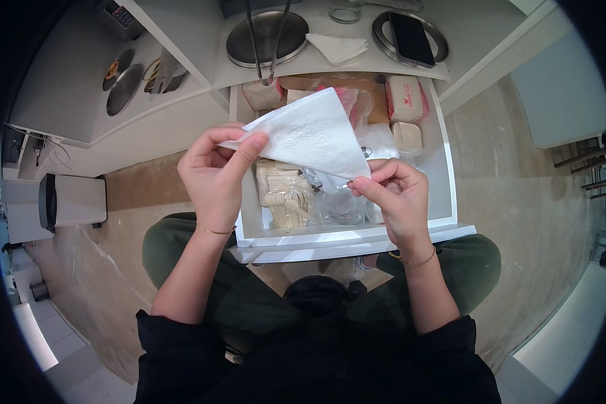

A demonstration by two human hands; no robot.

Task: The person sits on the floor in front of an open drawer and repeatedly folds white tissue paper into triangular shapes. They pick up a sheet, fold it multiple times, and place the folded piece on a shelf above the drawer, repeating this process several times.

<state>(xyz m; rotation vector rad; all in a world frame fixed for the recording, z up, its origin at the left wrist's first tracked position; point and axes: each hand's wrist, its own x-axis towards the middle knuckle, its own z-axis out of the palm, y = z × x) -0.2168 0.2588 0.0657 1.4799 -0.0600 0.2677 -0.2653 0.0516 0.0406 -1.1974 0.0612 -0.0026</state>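
A white paper napkin, folded into a triangle, is held up over an open white drawer. My left hand pinches its left corner between thumb and fingers. At the lower right corner, my right hand grips it the same way. Below the napkin, the drawer holds wooden spoons, clear plastic containers and a wrapped pack bearing red print. The napkin hides part of the drawer's middle. More folded napkins lie on the shelf beyond.
Metal tongs rest on a round metal plate and overhang the shelf edge. A black phone lies across another round plate at right. The drawer front extends over my knees. A bin stands on the left.
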